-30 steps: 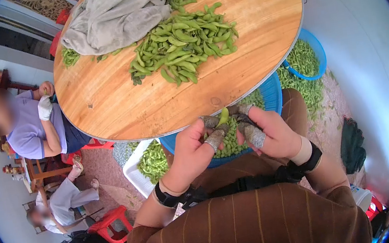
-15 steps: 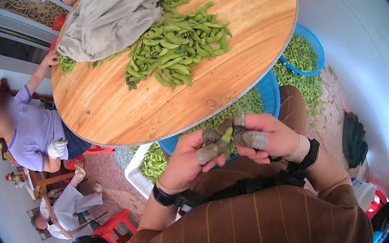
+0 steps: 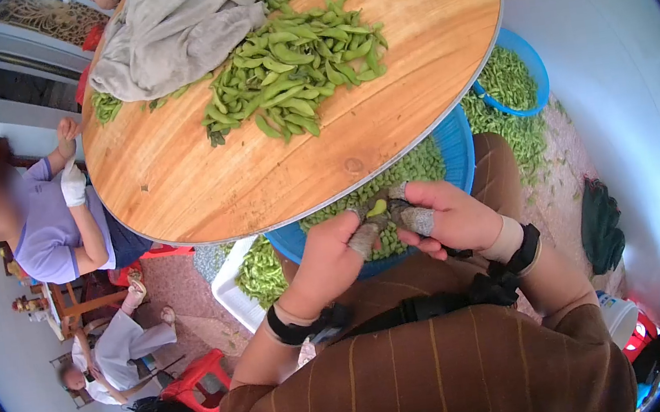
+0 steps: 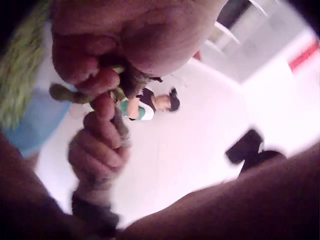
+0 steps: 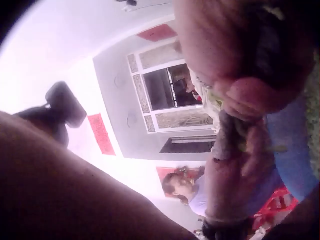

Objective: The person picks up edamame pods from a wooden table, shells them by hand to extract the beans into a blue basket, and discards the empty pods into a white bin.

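Pod (image 3: 378, 207): right between the fingers, above the blue basin (image 3: 458, 141)
Left hand (image 3: 328, 254): fingers pinching the pod
Right hand (image 3: 455, 219): fingers curled just beside it, can't tell if gripping
Shelling: probably mid-pod; next move calls for a firm squeeze, I'd guess
Tabletop (image 3: 203, 176): wood, just past the fingers, pod heap (image 3: 292, 66) and grey cloth (image 3: 178, 39) farther out
Room: pale wall (image 3: 607, 48) right of the fingers, purple-shirted person (image 3: 44, 224) well left
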A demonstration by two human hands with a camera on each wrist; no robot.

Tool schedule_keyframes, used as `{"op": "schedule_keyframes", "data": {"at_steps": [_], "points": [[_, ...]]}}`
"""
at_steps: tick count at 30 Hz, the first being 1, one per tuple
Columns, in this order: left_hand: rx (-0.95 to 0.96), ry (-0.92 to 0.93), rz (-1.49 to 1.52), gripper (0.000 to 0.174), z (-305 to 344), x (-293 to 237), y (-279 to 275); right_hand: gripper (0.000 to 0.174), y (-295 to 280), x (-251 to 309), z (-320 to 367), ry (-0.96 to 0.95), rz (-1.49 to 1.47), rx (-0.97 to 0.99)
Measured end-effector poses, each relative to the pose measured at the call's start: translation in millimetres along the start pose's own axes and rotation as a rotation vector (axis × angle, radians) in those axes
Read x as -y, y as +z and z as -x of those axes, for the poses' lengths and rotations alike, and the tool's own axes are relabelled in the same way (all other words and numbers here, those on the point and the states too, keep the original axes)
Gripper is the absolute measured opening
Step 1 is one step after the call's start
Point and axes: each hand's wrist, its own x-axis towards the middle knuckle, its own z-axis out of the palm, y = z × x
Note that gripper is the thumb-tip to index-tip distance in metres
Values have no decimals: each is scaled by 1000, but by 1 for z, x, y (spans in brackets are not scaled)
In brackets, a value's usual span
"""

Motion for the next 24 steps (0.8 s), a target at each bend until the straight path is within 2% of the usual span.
{"op": "schedule_keyframes", "data": {"at_steps": [1,3,5,6,7,8,9,11,13,15,18,19,20,21,22,24], "points": [[1,-2,0,12,1,-3,-5,8,-2,1,3,5,-85,63],[259,-628,1375,14,4,-11,-18,8,-3,-1,5,13,-170,129],[262,-599,1380,17,7,-11,-15,9,-2,-6,7,42,-422,189],[268,-572,1384,20,8,-10,-13,9,-4,-9,5,42,-424,187],[269,-572,1384,20,7,-8,-11,9,-9,-12,1,-28,-241,120],[267,-550,1057,17,5,-4,-8,11,-12,-16,-2,-96,-57,51],[260,-519,731,17,4,-3,-6,11,-11,-18,-4,-97,-58,50],[252,-477,610,20,3,-8,-5,17,-8,-20,-10,-475,653,-288],[243,-435,490,24,3,-8,-5,19,-5,-22,-15,-466,701,-283],[243,-158,154,31,3,-4,-4,22,-5,-25,-19,-457,749,-277],[256,-239,174,28,8,0,-5,22,-11,-32,-25,-467,874,-285],[254,-243,174,28,9,-1,-5,23,-13,-35,-26,-393,924,-340],[221,-324,247,26,9,-2,-5,24,-15,-36,-26,-319,973,-396],[186,-404,320,26,9,-3,-5,23,-17,-35,-25,-338,1022,-395],[184,-407,321,26,9,0,-5,23,-15,-33,-22,-337,1021,-391],[197,-395,244,26,9,5,-2,25,-6,-26,-17,-512,1004,-333]]}}
